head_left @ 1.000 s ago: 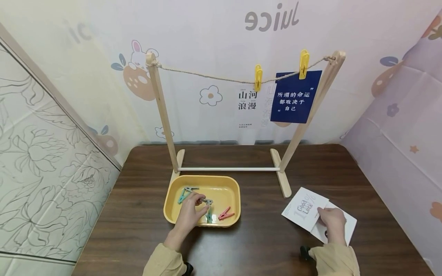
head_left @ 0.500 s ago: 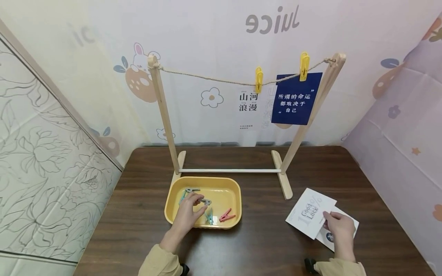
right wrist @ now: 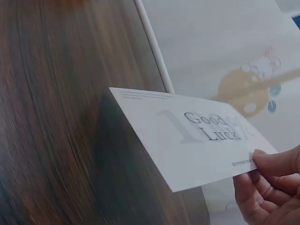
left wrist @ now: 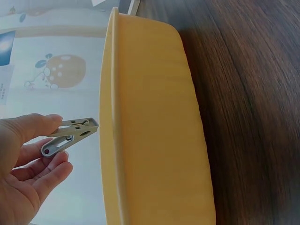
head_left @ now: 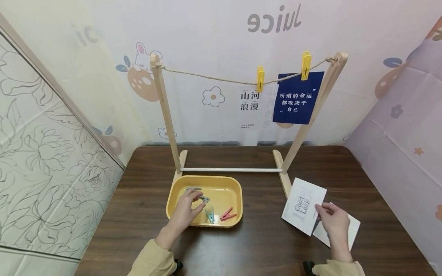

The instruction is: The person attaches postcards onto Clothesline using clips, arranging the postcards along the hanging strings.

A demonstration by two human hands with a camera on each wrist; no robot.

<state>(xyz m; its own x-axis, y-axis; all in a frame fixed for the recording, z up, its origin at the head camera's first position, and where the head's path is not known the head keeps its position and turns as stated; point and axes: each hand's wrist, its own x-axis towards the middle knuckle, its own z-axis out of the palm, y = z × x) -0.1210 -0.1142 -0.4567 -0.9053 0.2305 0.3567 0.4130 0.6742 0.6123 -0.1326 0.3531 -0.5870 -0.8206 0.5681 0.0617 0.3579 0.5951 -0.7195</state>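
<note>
My left hand [head_left: 184,211] pinches a grey clothespin [left wrist: 70,134] between thumb and fingers, over the yellow tray [head_left: 238,191]. In the tray lie a red clothespin [head_left: 228,214], a teal clothespin [head_left: 210,216] and another partly hidden behind my hand. On the right, my right hand [head_left: 334,222] holds a white "Good Luck" card [right wrist: 201,136] by one edge, thumb on top and fingers below. The right wrist view shows this card lifted and tilted above the table, its shadow beneath. A second white card [head_left: 353,230] lies under my right hand, partly covered.
Behind the tray stands a wooden frame [head_left: 165,115] with a rope [head_left: 210,78] strung across it. Two yellow clothespins [head_left: 305,66] grip the rope, holding a navy card [head_left: 297,105] and a white card [head_left: 249,115] with black characters. A white rod [head_left: 231,170] joins the feet.
My right hand has raised the "Good Luck" card off the other white card and turned it more upright, shifting slightly left at the end. My left hand stays over the tray with the grey clothespin.
</note>
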